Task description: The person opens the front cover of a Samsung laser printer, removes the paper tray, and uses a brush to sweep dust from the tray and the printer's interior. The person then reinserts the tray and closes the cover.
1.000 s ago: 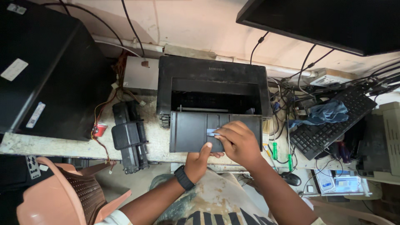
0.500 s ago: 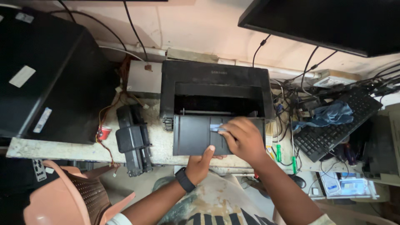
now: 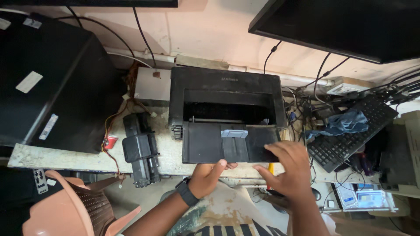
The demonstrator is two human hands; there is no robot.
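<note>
A black laser printer (image 3: 225, 94) stands on a worn stone bench with its front paper tray (image 3: 205, 144) folded down; a grey paper guide (image 3: 234, 132) sits in the tray's middle. My left hand (image 3: 209, 177), with a black watch on the wrist, touches the tray's front edge from below, thumb on the rim. My right hand (image 3: 284, 168) rests with fingers spread on the tray's front right corner. Neither hand holds anything loose.
A black toner cartridge (image 3: 141, 150) lies left of the printer, beside red and yellow wires. A large black case (image 3: 48, 78) fills the left. A keyboard (image 3: 350, 133) with a blue cloth (image 3: 345, 122) lies right among cables. A monitor (image 3: 337, 24) hangs upper right. A brown plastic chair (image 3: 74, 205) stands lower left.
My right hand has moved off the grey paper guide in the tray's middle, back to the tray's front right corner. My left hand stays at the front edge.
</note>
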